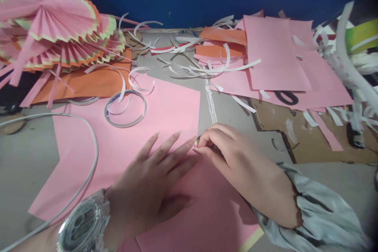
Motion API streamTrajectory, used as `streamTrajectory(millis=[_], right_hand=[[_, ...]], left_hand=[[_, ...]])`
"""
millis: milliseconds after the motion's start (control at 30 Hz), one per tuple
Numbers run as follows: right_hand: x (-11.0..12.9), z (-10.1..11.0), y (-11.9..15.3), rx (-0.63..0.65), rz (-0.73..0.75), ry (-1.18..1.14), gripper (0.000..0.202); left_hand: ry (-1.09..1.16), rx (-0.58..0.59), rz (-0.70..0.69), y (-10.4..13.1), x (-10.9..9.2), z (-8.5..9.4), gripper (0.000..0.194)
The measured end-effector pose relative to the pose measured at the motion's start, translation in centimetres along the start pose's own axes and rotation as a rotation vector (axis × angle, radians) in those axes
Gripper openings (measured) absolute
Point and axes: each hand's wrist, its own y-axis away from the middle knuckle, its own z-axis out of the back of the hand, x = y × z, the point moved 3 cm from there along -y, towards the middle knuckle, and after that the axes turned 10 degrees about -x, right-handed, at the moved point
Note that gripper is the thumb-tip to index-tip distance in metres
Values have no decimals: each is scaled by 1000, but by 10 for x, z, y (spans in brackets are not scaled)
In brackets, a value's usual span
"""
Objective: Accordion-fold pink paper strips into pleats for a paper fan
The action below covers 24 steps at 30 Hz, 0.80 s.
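My left hand (153,183) lies flat with its fingers spread, pressing on pink paper (168,106). A clear-cased watch (84,222) is on that wrist. My right hand (245,169) pinches with thumb and forefinger at the paper's edge, beside the left fingertips. Between those fingers a tiny yellowish bit shows, too small to name. Under both hands lies more pink paper (218,204), with a pale yellow strip (251,240) along its lower right edge. A narrow tape ring (125,126) rests on the paper beyond my left hand.
Pleated pink paper fans (59,15) are piled at the back left, above orange paper (85,80). A white cable (96,141) curves across the left. Curled white strips (201,71) lie behind my hands. Pink sheets (277,55) and cardboard (268,116) are at right.
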Motion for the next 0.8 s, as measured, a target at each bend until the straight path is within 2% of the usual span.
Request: streamTrajectory(millis=[200,267,367,533,800], right_hand=[[-2,1,-1,39,10,-47,12],[-4,3,-2,9,-10,-55,7],[-7,7,-3,-46,-45,-39,14],[-7,7,-4,43,-17,18,8],[-5,0,-5,48,9,18,12]], left_hand=[[-6,-5,1,0,1,-1,63],[-3,-10,0,-1,0,-2,62],[14,-4,0,-1,1,-2,62],[25,6,3,0,1,-3,64],[29,-5,4,-1,2,-3,63]])
